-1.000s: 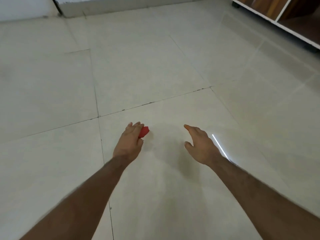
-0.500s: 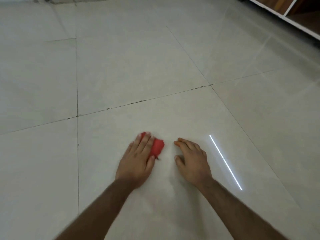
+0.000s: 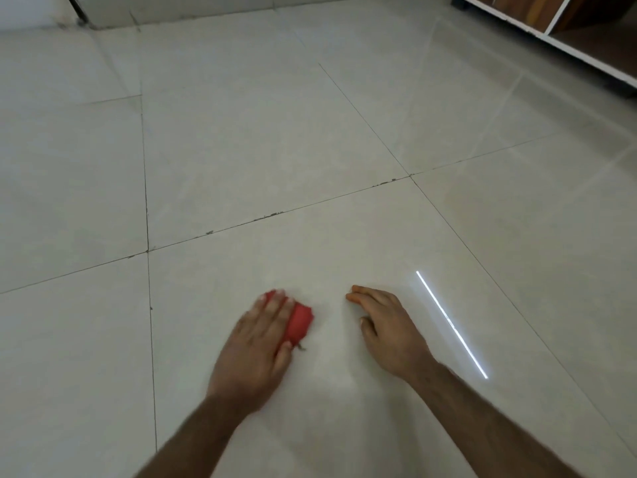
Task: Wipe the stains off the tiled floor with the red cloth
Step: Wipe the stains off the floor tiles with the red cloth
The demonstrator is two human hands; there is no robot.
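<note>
I am low over the floor of a room in a home. Large glossy pale tiles (image 3: 262, 139) with dark, chipped grout lines (image 3: 272, 214) run out all around me. At two o'clock stands a wood-grain cabinet (image 3: 565, 19) with white edging and open compartments; at eleven o'clock the floor meets a pale wall (image 3: 31, 10).

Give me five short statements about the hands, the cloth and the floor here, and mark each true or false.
1. The left hand presses the red cloth onto the tiled floor. True.
2. The right hand holds a second cloth. False: it holds nothing and rests on the floor.
3. The cloth lies between the two hands. True.
4. A bright streak of light lies left of the left hand. False: it lies right of the right hand.
5. The wooden cabinet stands at the upper left. False: upper right.
</note>
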